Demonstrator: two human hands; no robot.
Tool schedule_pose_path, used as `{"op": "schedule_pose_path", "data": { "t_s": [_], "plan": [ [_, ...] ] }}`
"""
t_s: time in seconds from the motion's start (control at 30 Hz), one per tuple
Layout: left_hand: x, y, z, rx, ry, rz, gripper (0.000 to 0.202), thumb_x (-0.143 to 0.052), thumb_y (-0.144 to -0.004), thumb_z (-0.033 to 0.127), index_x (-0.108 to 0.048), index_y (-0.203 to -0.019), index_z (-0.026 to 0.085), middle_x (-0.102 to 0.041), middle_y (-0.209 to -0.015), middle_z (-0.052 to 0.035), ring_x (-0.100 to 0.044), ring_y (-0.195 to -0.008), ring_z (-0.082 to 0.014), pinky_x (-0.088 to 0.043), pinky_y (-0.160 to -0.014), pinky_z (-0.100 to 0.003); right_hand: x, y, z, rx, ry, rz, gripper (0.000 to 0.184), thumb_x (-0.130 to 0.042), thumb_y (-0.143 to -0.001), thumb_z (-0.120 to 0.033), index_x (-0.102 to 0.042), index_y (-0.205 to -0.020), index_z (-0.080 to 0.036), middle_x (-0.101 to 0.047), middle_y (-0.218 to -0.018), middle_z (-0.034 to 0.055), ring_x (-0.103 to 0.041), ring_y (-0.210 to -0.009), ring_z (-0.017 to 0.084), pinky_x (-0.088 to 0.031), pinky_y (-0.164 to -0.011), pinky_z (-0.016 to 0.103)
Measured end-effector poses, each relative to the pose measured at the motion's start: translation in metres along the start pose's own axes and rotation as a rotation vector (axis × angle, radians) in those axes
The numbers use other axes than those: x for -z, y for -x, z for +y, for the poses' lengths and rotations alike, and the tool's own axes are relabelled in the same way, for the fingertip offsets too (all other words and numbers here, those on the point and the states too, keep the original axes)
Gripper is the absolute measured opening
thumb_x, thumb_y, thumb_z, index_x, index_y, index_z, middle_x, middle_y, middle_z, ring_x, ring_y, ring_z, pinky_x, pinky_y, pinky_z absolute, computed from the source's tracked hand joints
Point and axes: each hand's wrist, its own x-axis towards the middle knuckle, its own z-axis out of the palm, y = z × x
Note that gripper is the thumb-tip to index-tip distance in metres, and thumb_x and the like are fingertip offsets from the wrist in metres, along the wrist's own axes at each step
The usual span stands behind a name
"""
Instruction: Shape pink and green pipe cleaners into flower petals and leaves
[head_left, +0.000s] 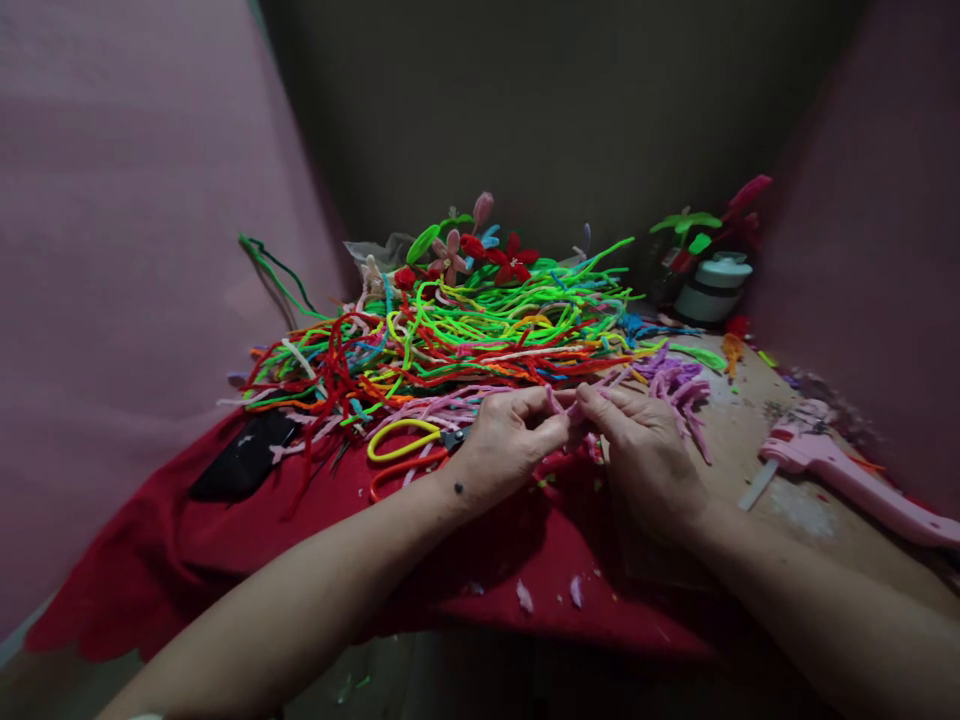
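Note:
My left hand [506,440] and my right hand [645,445] meet over the front of the table. Both are closed, pinching a pink pipe cleaner [559,402] between thumbs and fingers. Part of it is hidden by the fingers, and a bend shows at the left fingertips. Just beyond my right hand lies a bunch of purple pipe cleaners [679,390]. Scissors [405,455] with yellow and red handles rest beside my left hand, which covers part of their blades. Behind both hands spreads a heap of pipe cleaners [517,310] in green, red, yellow and pink.
A pink glue gun [847,470] lies on a board [795,515] at the right. A black phone [244,458] is at the left on the red cloth [300,540]. Fuzzy flowers [514,260] top the heap. A lidded jar [714,288] stands at the back right, between pink walls.

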Motion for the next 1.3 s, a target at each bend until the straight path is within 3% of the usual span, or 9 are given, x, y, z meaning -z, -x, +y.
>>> {"op": "schedule_pose_path", "data": {
  "t_s": [0.23, 0.33, 0.4, 0.53, 0.77, 0.93, 1.03, 1.13, 1.3],
  "plan": [
    [0.002, 0.0, 0.004, 0.222, 0.148, -0.017, 0.023, -0.057, -0.073, 0.028, -0.047, -0.057, 0.014, -0.038, -0.046, 0.007, -0.03, -0.04, -0.003, -0.024, -0.04, -0.018, 0.005, -0.004, 0.003, 0.31, 0.235, 0.04, 0.019, -0.051, -0.083, -0.028, -0.067, -0.089, -0.018, -0.063, -0.078, 0.0026, -0.054, -0.072, 0.014, -0.041, -0.069, 0.027],
    [0.004, 0.0, 0.001, 0.276, 0.26, -0.001, 0.021, -0.058, -0.071, 0.028, -0.048, -0.06, 0.014, -0.039, -0.045, 0.0073, -0.028, -0.037, -0.0025, -0.021, -0.038, -0.018, 0.007, -0.007, 0.001, 0.111, 0.113, -0.035, 0.027, -0.045, -0.086, -0.035, -0.065, -0.089, -0.017, -0.058, -0.065, 0.0003, -0.05, -0.059, 0.012, -0.04, -0.06, 0.026],
    [0.004, 0.0, -0.002, 0.265, 0.269, -0.021, 0.019, -0.058, -0.072, 0.029, -0.053, -0.062, 0.013, -0.04, -0.045, 0.0071, -0.028, -0.036, -0.0024, -0.021, -0.037, -0.018, 0.007, -0.008, 0.001, 0.009, 0.034, -0.12, 0.027, -0.048, -0.085, -0.037, -0.063, -0.077, -0.016, -0.054, -0.06, -0.0009, -0.048, -0.056, 0.011, -0.038, -0.057, 0.025],
    [0.003, 0.0, -0.002, 0.236, 0.208, -0.051, 0.016, -0.054, -0.074, 0.024, -0.057, -0.063, 0.013, -0.041, -0.044, 0.007, -0.03, -0.036, -0.0025, -0.025, -0.039, -0.018, 0.003, -0.005, 0.005, 0.048, 0.07, -0.14, 0.032, -0.051, -0.083, -0.035, -0.054, -0.058, -0.015, -0.047, -0.058, -0.0015, -0.04, -0.056, 0.01, -0.033, -0.054, 0.023],
    [-0.002, 0.001, 0.001, 0.081, 0.09, 0.061, 0.015, -0.055, -0.072, 0.019, -0.053, -0.058, 0.014, -0.047, -0.053, 0.0058, -0.038, -0.048, -0.004, -0.033, -0.05, -0.017, -0.004, -0.002, 0.003, 0.213, 0.169, 0.014, 0.028, -0.05, -0.083, -0.033, -0.059, -0.062, -0.016, -0.047, -0.059, -0.0009, -0.041, -0.055, 0.01, -0.033, -0.054, 0.024],
    [0.0, 0.003, 0.003, 0.134, 0.227, 0.019, 0.02, -0.056, -0.076, 0.027, -0.056, -0.061, 0.013, -0.056, -0.058, 0.0025, -0.046, -0.052, -0.0053, -0.036, -0.053, -0.018, 0.0, -0.007, 0.0, -0.034, -0.123, -0.123, 0.038, -0.039, -0.087, -0.04, -0.059, -0.064, -0.016, -0.052, -0.059, 0.0002, -0.046, -0.056, 0.012, -0.037, -0.055, 0.025],
    [0.001, 0.002, 0.002, 0.199, 0.27, 0.011, 0.021, -0.057, -0.076, 0.028, -0.055, -0.062, 0.013, -0.055, -0.055, 0.0029, -0.045, -0.047, -0.0048, -0.036, -0.049, -0.018, 0.002, -0.009, 0.003, -0.118, -0.269, -0.173, 0.029, -0.049, -0.082, -0.038, -0.059, -0.067, -0.016, -0.052, -0.06, -0.0007, -0.046, -0.057, 0.012, -0.038, -0.058, 0.025],
    [0.003, 0.0, -0.001, 0.253, 0.264, -0.028, 0.021, -0.057, -0.076, 0.032, -0.055, -0.066, 0.014, -0.046, -0.044, 0.0068, -0.036, -0.036, -0.0033, -0.029, -0.04, -0.018, 0.002, -0.009, 0.005, -0.133, -0.252, -0.169, 0.023, -0.06, -0.075, -0.035, -0.059, -0.065, -0.015, -0.053, -0.063, -0.0008, -0.047, -0.059, 0.011, -0.038, -0.059, 0.025],
    [0.004, -0.002, -0.005, 0.276, 0.225, -0.07, 0.022, -0.059, -0.074, 0.034, -0.056, -0.07, 0.013, -0.046, -0.044, 0.006, -0.037, -0.035, -0.0039, -0.026, -0.037, -0.018, 0.004, -0.01, 0.006, -0.166, -0.233, -0.14, 0.028, -0.06, -0.075, -0.04, -0.059, -0.065, -0.014, -0.052, -0.06, -0.0009, -0.047, -0.056, 0.01, -0.036, -0.054, 0.024]
  ]
}}
